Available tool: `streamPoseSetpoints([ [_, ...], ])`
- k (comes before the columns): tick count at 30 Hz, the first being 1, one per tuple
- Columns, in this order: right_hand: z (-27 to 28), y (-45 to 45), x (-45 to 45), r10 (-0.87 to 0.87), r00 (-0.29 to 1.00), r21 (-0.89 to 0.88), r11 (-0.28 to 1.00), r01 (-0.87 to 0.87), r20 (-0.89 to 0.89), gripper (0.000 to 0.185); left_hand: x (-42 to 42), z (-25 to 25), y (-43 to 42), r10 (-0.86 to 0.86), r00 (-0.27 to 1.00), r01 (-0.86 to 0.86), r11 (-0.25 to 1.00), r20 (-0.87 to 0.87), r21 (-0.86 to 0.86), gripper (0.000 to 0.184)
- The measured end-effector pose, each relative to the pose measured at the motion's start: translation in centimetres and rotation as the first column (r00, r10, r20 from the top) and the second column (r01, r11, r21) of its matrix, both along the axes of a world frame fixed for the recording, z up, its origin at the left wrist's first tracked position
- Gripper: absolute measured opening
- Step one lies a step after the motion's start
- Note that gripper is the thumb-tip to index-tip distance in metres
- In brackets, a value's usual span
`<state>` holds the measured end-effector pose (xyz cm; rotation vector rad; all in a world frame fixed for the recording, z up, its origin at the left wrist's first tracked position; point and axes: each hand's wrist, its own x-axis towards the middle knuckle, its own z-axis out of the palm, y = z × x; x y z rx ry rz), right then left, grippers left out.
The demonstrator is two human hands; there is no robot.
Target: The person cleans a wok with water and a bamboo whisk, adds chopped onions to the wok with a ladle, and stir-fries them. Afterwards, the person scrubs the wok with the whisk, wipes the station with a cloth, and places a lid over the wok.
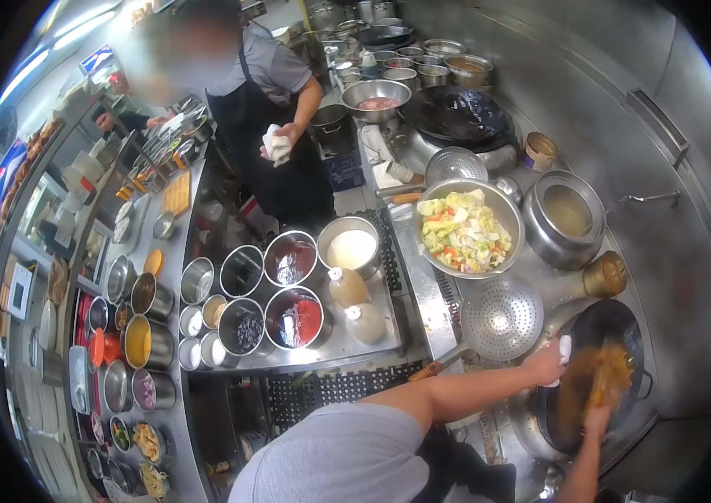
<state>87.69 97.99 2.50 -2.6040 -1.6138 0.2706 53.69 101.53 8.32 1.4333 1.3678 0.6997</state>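
Note:
My left hand is closed on a white cloth at the near side of a dark wok, lower right. My right hand reaches in from the bottom edge, its fingers wrapped round a yellowish-brown tool like a bamboo brush. That tool is smeared by motion inside the wok, over brownish liquid. A perforated ladle with a wooden handle lies just beyond my left arm. Above it stands a steel bowl of chopped cabbage and orange pieces.
A co-worker in a dark apron stands at upper left, holding a white cloth. Steel pots and two bottles stand on the middle counter. At right are a lidless pot, a can and the steel wall. Another wok sits farther back.

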Motion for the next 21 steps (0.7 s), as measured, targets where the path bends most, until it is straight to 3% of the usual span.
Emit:
streamPoseSetpoints([
  [1, -0.4, -0.9, -2.3, 0.042, 0.996, 0.037, 0.999, -0.039, -0.079, 0.050, 0.1, 0.2, -0.7, 0.051, 0.999, -0.051, 0.999, 0.003, 0.006, 0.071],
  [2, 1.1, -2.7, -5.5, 0.075, 0.996, 0.111, 0.991, -0.069, -0.050, 0.050, 0.2, 0.7, -1.3, 0.103, 0.995, -0.103, 0.995, 0.011, 0.015, 0.072],
  [4, 5.1, -5.8, -8.3, 0.040, 0.978, -0.006, 0.999, -0.042, -0.206, 0.048, 0.3, 2.3, -2.9, 0.232, 0.973, -0.232, 0.969, 0.003, 0.085, 0.079],
  [6, 9.8, -9.8, -7.0, 0.173, 0.947, -0.038, 0.981, -0.190, -0.271, 0.046, 1.6, 2.3, -3.1, 0.312, 0.950, -0.309, 0.929, 0.015, 0.204, 0.082],
  [7, 11.9, -11.8, -5.8, 0.241, 0.919, -0.052, 0.962, -0.270, -0.311, 0.045, 1.4, 3.9, -3.4, 0.301, 0.954, -0.297, 0.937, 0.004, 0.186, 0.079],
  [9, 14.3, -13.8, 0.0, 0.196, 0.913, -0.186, 0.943, -0.276, -0.358, 0.043, 2.2, 1.4, -2.5, 0.243, 0.970, -0.242, 0.955, 0.012, 0.170, 0.075],
  [10, 14.8, -13.9, 3.6, 0.162, 0.938, -0.270, 0.930, -0.248, -0.306, 0.042, 2.5, 0.7, -2.0, 0.216, 0.976, -0.216, 0.963, 0.014, 0.164, 0.073],
  [11, 19.1, -12.5, 2.4, 0.126, 0.981, -0.358, 0.918, -0.172, -0.149, 0.041, 2.2, 1.5, -2.1, 0.182, 0.981, -0.174, 0.977, -0.064, 0.120, 0.068],
  [12, 18.4, -10.5, 5.1, 0.236, 0.972, -0.387, 0.897, -0.215, 0.008, 0.039, 1.9, 0.9, -1.8, 0.212, 0.975, -0.198, 0.964, -0.067, 0.175, 0.068],
  [14, 16.4, -5.7, 4.1, 0.237, 0.959, -0.261, 0.946, -0.192, 0.152, 0.042, 2.2, 0.0, -2.0, 0.178, 0.981, -0.162, 0.969, -0.073, 0.185, 0.069],
  [15, 12.0, -2.3, 4.8, 0.108, 0.982, -0.240, 0.968, -0.068, 0.156, 0.046, 2.4, 0.4, -2.1, 0.129, 0.988, -0.116, 0.983, -0.084, 0.145, 0.070],
  [16, 10.8, -1.0, 0.7, 0.026, 0.998, -0.130, 0.991, -0.019, 0.051, 0.048, 1.4, 2.0, -1.8, 0.018, 0.994, -0.017, 1.000, -0.112, 0.015, 0.072],
  [18, 6.1, -2.3, -4.3, -0.113, 0.994, -0.071, 0.991, 0.112, -0.013, 0.045, 1.7, 0.4, -1.7, 0.039, 0.992, -0.025, 0.994, -0.123, 0.108, 0.069],
  [20, 3.6, -4.2, -7.6, -0.011, 1.000, -0.103, 0.995, 0.010, -0.007, 0.057, 1.5, 0.8, -1.0, 0.003, 0.990, 0.013, 0.994, -0.141, 0.111, 0.057],
  [21, 4.7, -5.1, -8.4, 0.091, 0.996, -0.022, 0.996, -0.091, 0.009, 0.057, 1.6, -0.1, -0.8, -0.010, 0.979, 0.047, 0.983, -0.202, 0.177, 0.054],
])
